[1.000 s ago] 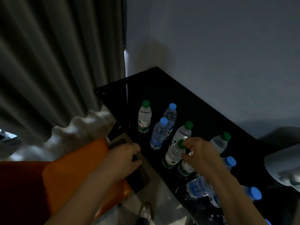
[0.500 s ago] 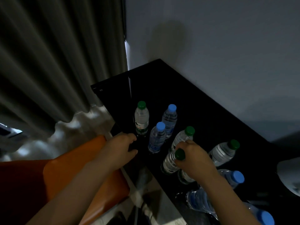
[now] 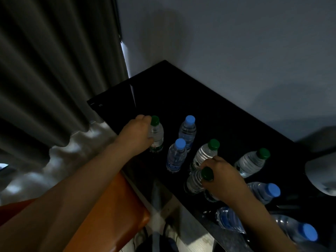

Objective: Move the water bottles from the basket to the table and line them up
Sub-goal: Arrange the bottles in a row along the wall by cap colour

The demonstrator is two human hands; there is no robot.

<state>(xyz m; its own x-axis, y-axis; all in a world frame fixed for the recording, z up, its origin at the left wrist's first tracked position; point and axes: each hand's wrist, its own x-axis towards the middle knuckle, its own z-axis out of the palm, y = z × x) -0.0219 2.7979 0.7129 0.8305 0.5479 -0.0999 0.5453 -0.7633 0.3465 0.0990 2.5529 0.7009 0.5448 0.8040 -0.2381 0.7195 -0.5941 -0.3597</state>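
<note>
table [image 3: 181, 95]: black, wall [image 3: 236, 51] behind, curtain [image 3: 54, 70] upper left; open top toward upper corner.
left hand [image 3: 137, 136]: grips left bottle [image 3: 157, 138], centre.
right hand [image 3: 224, 179]: grips low bottle [image 3: 195, 181].
other bottles [image 3: 187, 132]: on table, clustered centre-right.

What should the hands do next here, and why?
Probably the right hand nudges the near green-capped bottle it grips into line with the blue-capped bottle and the far green-capped bottle gripped by the left hand; the bottles stand staggered on the black table.
</note>
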